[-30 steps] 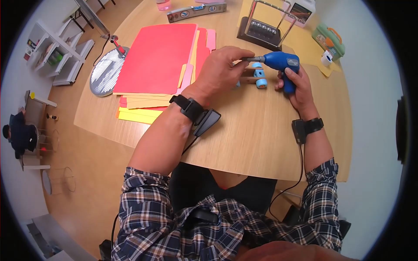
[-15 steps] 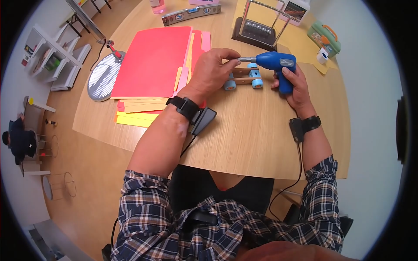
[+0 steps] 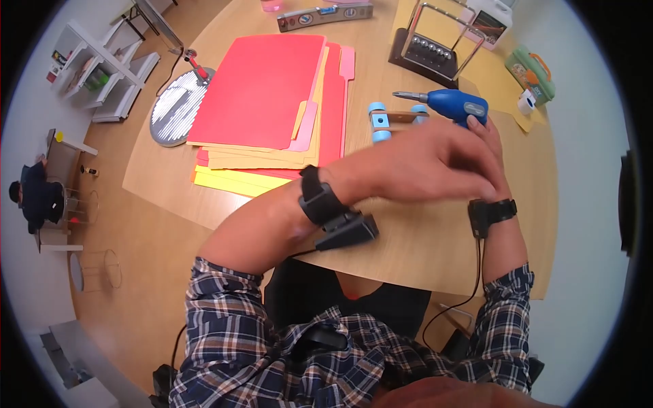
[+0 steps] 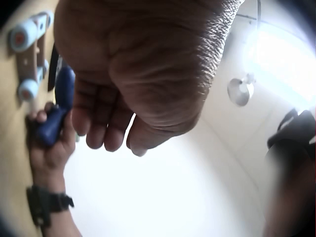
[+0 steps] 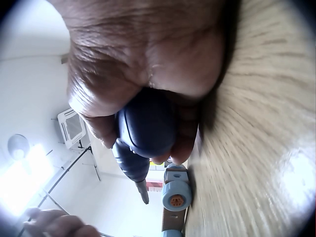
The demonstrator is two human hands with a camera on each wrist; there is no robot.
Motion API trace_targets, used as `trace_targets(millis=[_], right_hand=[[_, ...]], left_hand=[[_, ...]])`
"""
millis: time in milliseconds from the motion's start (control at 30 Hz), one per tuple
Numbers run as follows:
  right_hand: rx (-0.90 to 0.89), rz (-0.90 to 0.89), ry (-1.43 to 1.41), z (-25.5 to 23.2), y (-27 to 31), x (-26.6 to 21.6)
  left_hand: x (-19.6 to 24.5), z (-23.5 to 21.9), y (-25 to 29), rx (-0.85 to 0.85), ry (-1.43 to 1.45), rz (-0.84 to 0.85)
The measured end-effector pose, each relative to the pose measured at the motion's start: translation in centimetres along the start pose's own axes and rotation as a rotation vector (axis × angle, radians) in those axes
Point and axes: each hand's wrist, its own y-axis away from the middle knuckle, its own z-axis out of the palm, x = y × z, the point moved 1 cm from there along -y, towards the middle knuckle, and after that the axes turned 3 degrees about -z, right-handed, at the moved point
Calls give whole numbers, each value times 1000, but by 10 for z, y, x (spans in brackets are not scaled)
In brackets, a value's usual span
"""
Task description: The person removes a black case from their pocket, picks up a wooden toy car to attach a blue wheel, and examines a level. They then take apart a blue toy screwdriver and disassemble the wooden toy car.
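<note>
Away from the tip of the blue power screwdriver (image 3: 452, 104), where it had been half a second earlier, the left hand (image 3: 425, 163) had drawn back over the worktop (image 3: 408, 234) toward the right wrist. Its fingers hung loosely curved, apart from the thumb, holding nothing. The right hand (image 3: 492, 141) was clamped round the screwdriver's handle, the metal bit (image 3: 410, 96) pointing left. Near it, on the pale wood grain, stood a small toy car (image 3: 400, 117) with light-blue wheels, partly hidden by the left hand. To the left lay a stack of red and yellow folders (image 3: 262, 88), beside a round grey base (image 3: 175, 112) with a striped top. Along the far side were a spirit level (image 3: 326, 17), a Newton's cradle (image 3: 422, 65) and a white jug (image 3: 491, 24); a green case (image 3: 529, 73) sat toward the right, by a yellow sheet (image 3: 479, 87). Past the left edge, the room showed a tan floor (image 3: 156, 238), white shelves (image 3: 122, 75), a stool (image 3: 76, 272) and a person (image 3: 37, 196) in dark clothing. A pale wall (image 3: 592, 183) rose at the right.
</note>
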Motion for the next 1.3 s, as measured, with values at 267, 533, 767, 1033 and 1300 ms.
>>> trace_targets(millis=[267,533,767,1033,1300], right_hand=[[-87,64,-17,-36,-5,24],[-113,76,-9,-49,-7,27],[-123,68,-19,-45,-4,22],[-126,54,-25,-41,-1,19],[-125,59,-19,-42,1,20]], left_hand=[[21,95,0,-405,816,-96],[26,77,29,-205,493,-56],[17,100,21,-189,305,37],[22,99,22,-208,50,147],[16,97,12,-174,-208,240]])
